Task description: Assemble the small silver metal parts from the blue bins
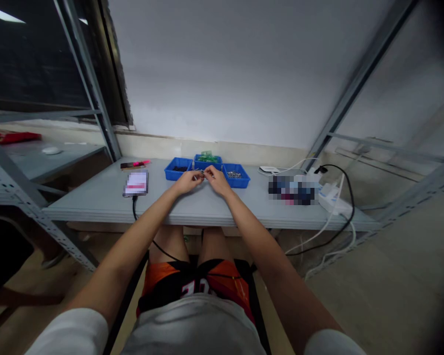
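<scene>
My left hand (pixel 189 181) and my right hand (pixel 215 178) meet above the desk, their fingers closed on a small shiny metal piece (pixel 203 172) whose kind I cannot make out. Behind them stands a blue bin with green pieces (pixel 208 158). Left of my hands is a blue bin holding small dark pieces (pixel 179 168). On the right, beside my right hand, a third blue bin holds silvery metal parts (pixel 235 174).
A phone (pixel 136 183) with a black cable lies on the left of the grey desk (pixel 107 202). At the right are a blurred-out object (pixel 293 191), a white power strip (pixel 333 198) and loose cables. Metal shelf posts (pixel 340 98) frame both sides.
</scene>
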The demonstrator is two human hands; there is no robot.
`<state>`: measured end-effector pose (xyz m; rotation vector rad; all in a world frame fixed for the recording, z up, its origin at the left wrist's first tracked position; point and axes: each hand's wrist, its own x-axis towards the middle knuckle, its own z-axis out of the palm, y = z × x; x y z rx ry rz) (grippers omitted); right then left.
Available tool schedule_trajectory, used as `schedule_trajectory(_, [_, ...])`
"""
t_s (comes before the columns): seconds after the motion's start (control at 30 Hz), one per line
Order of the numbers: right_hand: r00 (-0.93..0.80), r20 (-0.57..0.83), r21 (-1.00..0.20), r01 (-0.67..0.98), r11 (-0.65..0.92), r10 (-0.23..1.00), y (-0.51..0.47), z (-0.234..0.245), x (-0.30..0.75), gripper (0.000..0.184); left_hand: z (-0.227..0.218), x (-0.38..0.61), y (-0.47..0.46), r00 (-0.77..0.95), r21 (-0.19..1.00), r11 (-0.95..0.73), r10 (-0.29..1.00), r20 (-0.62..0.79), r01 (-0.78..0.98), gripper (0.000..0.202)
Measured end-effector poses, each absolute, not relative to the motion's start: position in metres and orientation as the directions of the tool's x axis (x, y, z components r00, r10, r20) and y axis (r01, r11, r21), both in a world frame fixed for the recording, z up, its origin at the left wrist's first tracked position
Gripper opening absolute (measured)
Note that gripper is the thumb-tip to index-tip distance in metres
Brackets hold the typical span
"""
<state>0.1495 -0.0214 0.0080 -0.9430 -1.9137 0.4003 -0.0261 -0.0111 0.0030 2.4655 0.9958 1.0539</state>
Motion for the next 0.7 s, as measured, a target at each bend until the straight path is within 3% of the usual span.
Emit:
schedule_trajectory(0.23, [-0.158,0.655,-0.625,0.437,0.647,0.739,-0.019,0.01,0.153,0.016,0.012,-0.027,-0.019,0.325,0.426,-0.665,0.704,0.632,0.613,0.027])
schedule_trajectory(0.37, [-0.124,0.607,-0.615,0.552,0.562,0.785,-0.012,0.005,0.155,0.015,0.016,-0.031,-0.024,0.203,0.371,-0.532,0.738,0.643,0.761,0.025])
schedule_trajectory(0.47, [-0.183,0.506,-0.501,0.733,0.46,0.843,-0.011,-0.002,0.155,0.022,0.019,-0.041,-0.025,0.005,0.36,-0.326,0.748,0.664,0.874,0.029])
schedule_trajectory(0.57, [-0.234,0.393,-0.292,0.885,0.362,0.889,-0.015,-0.009,0.154,0.029,0.02,-0.05,-0.023,-0.136,0.309,-0.099,0.743,0.655,0.946,0.034])
schedule_trajectory(0.63, [-0.224,0.335,-0.192,0.935,0.299,0.915,-0.019,-0.012,0.152,0.032,0.021,-0.052,-0.022,-0.119,0.266,-0.093,0.72,0.683,0.96,0.035])
schedule_trajectory(0.7, [-0.193,0.308,-0.152,0.957,0.249,0.931,-0.022,-0.012,0.15,0.035,0.021,-0.048,-0.022,-0.012,0.217,-0.195,0.716,0.698,0.956,0.034])
